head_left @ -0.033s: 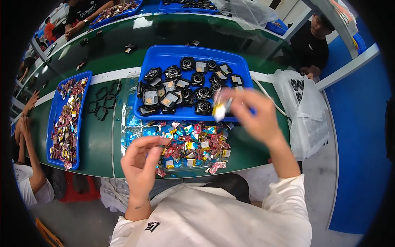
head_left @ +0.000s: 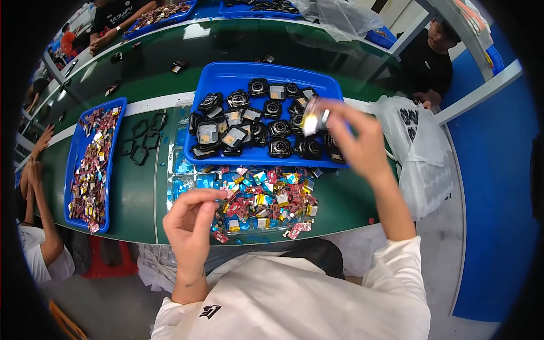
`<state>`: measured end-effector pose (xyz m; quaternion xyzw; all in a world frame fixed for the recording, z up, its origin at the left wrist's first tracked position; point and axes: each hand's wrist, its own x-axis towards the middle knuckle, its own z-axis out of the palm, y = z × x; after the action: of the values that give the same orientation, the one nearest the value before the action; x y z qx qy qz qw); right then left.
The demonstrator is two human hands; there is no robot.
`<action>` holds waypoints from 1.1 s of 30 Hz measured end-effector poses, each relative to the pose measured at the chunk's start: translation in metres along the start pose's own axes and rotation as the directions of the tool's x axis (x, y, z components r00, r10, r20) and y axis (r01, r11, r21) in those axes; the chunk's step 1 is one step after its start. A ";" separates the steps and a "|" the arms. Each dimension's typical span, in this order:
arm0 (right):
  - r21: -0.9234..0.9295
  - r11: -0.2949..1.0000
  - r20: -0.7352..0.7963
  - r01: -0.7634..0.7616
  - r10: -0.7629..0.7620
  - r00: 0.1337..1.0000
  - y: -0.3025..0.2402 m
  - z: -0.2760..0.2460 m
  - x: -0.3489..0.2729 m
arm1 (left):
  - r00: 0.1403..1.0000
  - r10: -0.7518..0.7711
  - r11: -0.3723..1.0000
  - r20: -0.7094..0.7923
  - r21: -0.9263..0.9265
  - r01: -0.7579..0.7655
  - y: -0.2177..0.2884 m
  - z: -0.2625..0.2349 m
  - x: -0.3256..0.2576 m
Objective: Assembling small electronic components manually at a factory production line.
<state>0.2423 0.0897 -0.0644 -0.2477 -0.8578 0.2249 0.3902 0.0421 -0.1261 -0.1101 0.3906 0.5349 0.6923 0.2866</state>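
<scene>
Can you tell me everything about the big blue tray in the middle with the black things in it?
The blue tray looks like plastic, rectangular, with a low raised rim. It lies flat on the green table, and it is filled with many small black square parts, some showing pale centres. Its near edge meets a heap of colourful little packets. The right hand is raised above its right end, pinching a small shiny piece.

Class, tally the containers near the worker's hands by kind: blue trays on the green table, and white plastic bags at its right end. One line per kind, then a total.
Blue trays on the green table: 2
White plastic bags: 1
Total: 3
</scene>
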 end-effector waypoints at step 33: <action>0.081 0.990 -0.079 -0.120 0.126 0.989 -0.017 0.004 -0.081 | 0.965 0.149 0.694 0.215 0.672 -0.257 -0.008 0.010 0.018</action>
<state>0.2809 0.0271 -0.1023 -0.2946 -0.8145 0.2702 0.4205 0.0410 -0.1043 -0.1124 0.5749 0.6865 0.4383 0.0782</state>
